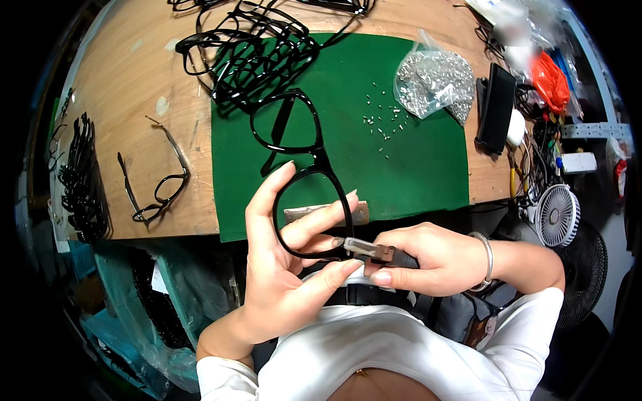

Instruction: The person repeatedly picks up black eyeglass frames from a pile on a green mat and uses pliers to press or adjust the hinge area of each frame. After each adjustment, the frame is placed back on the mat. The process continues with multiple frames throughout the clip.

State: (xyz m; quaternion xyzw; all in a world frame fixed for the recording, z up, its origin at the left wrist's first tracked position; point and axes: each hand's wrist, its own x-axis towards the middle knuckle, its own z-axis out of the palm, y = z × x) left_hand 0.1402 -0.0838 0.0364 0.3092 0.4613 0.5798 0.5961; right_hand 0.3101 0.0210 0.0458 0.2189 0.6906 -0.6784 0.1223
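Note:
A glossy black eyeglass frame (321,160) is in my left hand (284,267), tilted up over the table's front edge. My fingers reach through and around its nearer rim, with the thumb near the rim's lower corner. My right hand (428,257) grips a pair of pliers (374,250) with a metal nose and a dark handle. The nose meets the frame's lower corner; my fingers hide most of the handle. Under the frame, a small flat metallic block (361,212) lies on the green mat (414,174), partly covered by my left fingers.
Black eyeglass frames (257,50) pile up at the back. A clear bag of small metal pieces (435,80) lies right, with loose pieces (384,123) beside it. Another pair of glasses (157,194) and a frame stack (83,180) sit left. A phone-like black object (496,110) and small fan (557,215) are right.

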